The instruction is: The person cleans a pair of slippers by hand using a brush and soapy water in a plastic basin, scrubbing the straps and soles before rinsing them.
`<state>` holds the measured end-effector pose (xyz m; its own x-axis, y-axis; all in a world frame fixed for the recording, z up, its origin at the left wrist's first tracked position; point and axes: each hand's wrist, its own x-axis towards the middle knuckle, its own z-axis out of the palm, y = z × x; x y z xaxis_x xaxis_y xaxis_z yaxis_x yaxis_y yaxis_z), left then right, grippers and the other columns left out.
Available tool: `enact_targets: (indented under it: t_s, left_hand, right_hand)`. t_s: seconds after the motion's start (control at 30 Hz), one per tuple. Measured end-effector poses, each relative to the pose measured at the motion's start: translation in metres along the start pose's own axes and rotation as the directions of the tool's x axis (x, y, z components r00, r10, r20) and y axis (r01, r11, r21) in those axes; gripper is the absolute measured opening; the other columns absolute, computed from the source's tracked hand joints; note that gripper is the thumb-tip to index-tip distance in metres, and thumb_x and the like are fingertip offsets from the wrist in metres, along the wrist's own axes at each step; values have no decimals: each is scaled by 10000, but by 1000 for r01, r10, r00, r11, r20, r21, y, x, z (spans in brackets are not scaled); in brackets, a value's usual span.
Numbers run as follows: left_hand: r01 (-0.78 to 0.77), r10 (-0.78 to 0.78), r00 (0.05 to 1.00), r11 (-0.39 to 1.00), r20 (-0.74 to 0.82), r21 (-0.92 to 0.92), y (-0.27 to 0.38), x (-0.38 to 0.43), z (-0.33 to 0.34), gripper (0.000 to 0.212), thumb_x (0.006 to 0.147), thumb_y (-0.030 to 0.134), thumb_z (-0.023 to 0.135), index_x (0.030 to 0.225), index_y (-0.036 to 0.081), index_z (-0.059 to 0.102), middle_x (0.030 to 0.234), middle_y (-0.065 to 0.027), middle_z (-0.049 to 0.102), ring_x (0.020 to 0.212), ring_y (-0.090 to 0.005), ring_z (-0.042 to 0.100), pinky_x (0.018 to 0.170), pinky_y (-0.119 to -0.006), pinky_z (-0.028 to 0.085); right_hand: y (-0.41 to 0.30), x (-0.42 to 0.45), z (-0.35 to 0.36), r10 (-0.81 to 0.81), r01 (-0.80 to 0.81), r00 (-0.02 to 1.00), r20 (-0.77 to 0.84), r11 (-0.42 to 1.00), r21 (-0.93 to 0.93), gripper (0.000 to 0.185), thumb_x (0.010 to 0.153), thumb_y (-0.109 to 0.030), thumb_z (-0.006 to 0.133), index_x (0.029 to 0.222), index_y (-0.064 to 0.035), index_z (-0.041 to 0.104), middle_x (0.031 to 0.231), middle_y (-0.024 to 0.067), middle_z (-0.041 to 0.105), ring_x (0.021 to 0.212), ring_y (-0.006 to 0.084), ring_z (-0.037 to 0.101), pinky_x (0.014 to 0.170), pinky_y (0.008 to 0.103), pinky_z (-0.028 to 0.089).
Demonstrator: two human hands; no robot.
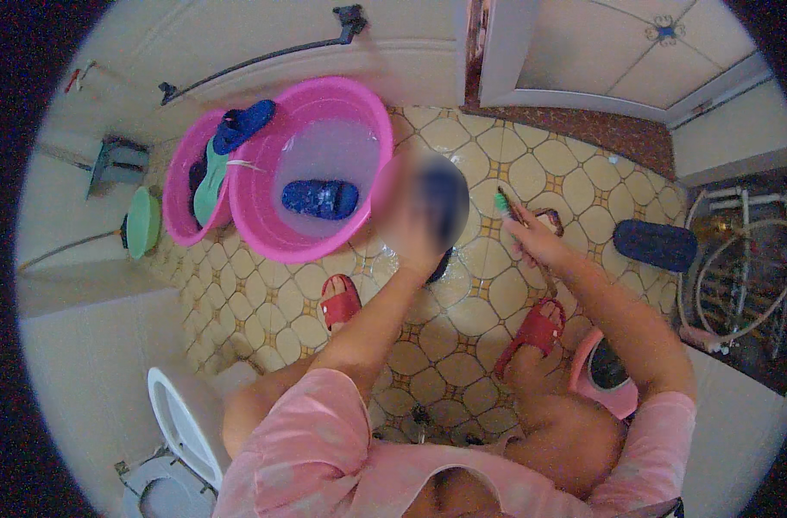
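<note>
My left hand point(414, 241) is at a dark blue slipper point(444, 194) above the wet tiled floor and appears to grip it. A round blur covers the fingers and most of the slipper, so the exact hold is hidden. To the right of it, my right hand point(534, 236) holds a small brush point(502, 202) with green bristles, pointing up and left. In the large pink basin point(251, 223), a blue slipper point(320, 199) lies in cloudy water. Another blue slipper point(246, 126) rests across the rims of the two pink basins.
A smaller pink basin point(177, 220) holds a mint-green sole point(212, 188). A dark slipper point(655, 245) lies on the right, near a rack with a looped hose point(701, 278). A pink bin point(584, 362) stands by my right leg, a white toilet point(167, 482) at lower left.
</note>
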<state>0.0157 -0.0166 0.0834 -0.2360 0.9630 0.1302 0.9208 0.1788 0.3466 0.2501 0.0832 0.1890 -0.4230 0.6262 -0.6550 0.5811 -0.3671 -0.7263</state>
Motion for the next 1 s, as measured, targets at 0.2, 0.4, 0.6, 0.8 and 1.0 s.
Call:
enact_targets:
  t_s: [0.2,0.4,0.6,0.8,1.0]
  left_hand:
    - [82,-83,958,997,274,13,11,-16,-2,1098,567,227,849,1449,221,196,1506,-178,80,1256,-522,302,1012,-532,346]
    - [94,-68,953,993,294,-74,18,-12,5,1100,564,232,846,1447,247,191,1518,-126,38,1220,-467,381,987,-468,413]
    - [104,-80,953,992,293,-67,2,-20,4,1084,555,249,848,1438,244,220,1518,-125,66,1253,-482,334,1031,-460,369]
    - [97,-64,955,990,291,-102,15,-10,7,1112,533,250,857,1440,236,213,1517,-139,63,1257,-478,332,1019,-455,382]
    - [123,-89,951,988,297,-98,3,-17,10,1130,532,222,858,1447,224,193,1517,-145,49,1199,-464,406,949,-454,438]
  right_hand:
    - [0,58,35,-141,141,990,15,964,-224,539,939,-390,422,1384,-93,370,1304,213,491,1206,362,468,1034,413,330]
    - [53,121,104,-421,282,780,-464,897,-341,422,928,-268,475,1334,-153,471,994,205,640,889,306,613,776,351,475]
    - [63,81,164,-322,323,761,-564,941,-101,429,913,-260,502,1323,-137,481,1066,249,609,948,386,606,818,402,477]
    - [40,130,118,-309,287,756,-577,949,-133,414,915,-248,500,1316,-147,489,962,253,628,849,402,620,749,435,490]
    - [44,69,158,-114,250,858,-501,945,213,414,949,-222,460,1341,-93,448,1093,229,612,977,299,616,838,340,465]
